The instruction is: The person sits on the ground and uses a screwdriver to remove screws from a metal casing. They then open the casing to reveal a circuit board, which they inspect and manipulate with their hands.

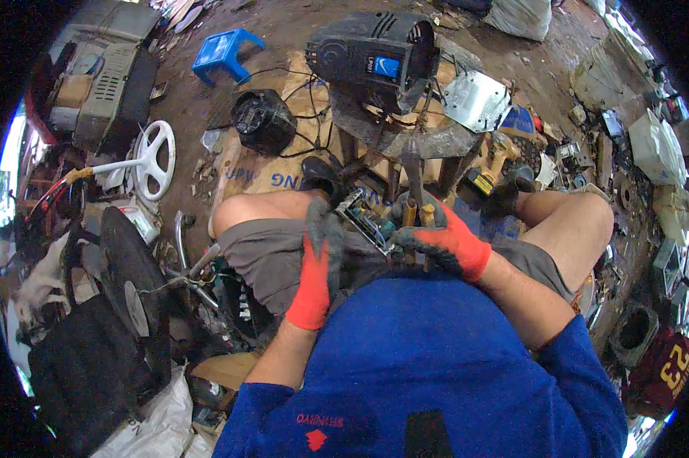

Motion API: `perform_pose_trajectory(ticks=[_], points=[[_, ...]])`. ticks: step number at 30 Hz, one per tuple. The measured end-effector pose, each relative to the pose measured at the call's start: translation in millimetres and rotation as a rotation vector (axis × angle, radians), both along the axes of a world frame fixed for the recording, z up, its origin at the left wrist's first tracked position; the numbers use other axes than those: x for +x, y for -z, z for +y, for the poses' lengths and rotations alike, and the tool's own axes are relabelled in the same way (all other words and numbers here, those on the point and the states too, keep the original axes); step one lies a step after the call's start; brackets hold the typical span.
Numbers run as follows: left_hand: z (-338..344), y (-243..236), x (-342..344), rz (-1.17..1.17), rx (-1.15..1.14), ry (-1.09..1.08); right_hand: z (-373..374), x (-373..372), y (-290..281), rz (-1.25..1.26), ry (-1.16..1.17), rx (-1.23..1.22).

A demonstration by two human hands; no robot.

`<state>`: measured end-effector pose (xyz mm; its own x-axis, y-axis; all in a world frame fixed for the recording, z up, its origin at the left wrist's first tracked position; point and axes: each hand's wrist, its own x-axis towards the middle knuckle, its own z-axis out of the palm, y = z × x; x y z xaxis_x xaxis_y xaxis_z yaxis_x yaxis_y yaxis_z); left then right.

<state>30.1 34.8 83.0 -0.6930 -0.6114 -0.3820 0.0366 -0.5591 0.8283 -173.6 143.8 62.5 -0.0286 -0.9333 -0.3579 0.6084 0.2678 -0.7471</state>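
Both hands wear orange gloves with dark grey palms and fingers. My right hand (453,238) is closed at the lower end of a narrow circuit board (363,220) with green parts and wires, tilted above my lap. My left hand (319,263) is left of the board, seen edge-on, its fingers stretched forward and apart from the board. Just beyond my right hand is a tool (413,169) with a dark metal shaft and yellowish handle ends, leaning on a round, worn block (390,141). Whether my right fingers also touch the handles is hidden.
A dark plastic machine housing (360,57) and a metal plate (477,101) rest on the block. Around it are a black round motor-like part (262,122), a blue stool (226,55) and a yellow-black power tool (491,164). Scrap crowds both sides, including a white wheel (157,160).
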Motion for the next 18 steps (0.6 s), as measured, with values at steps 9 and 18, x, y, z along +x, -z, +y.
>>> perform_pose_trajectory(ticks=[9, 18], points=[[4, 23, 9, -0.176, -0.835, 0.037, 2, 11, -18, 0.223, -0.033, -0.104], [-10, 20, 20, -0.308, -1.375, 0.227, 3, 15, -22, 0.274, -0.057, -0.191]])
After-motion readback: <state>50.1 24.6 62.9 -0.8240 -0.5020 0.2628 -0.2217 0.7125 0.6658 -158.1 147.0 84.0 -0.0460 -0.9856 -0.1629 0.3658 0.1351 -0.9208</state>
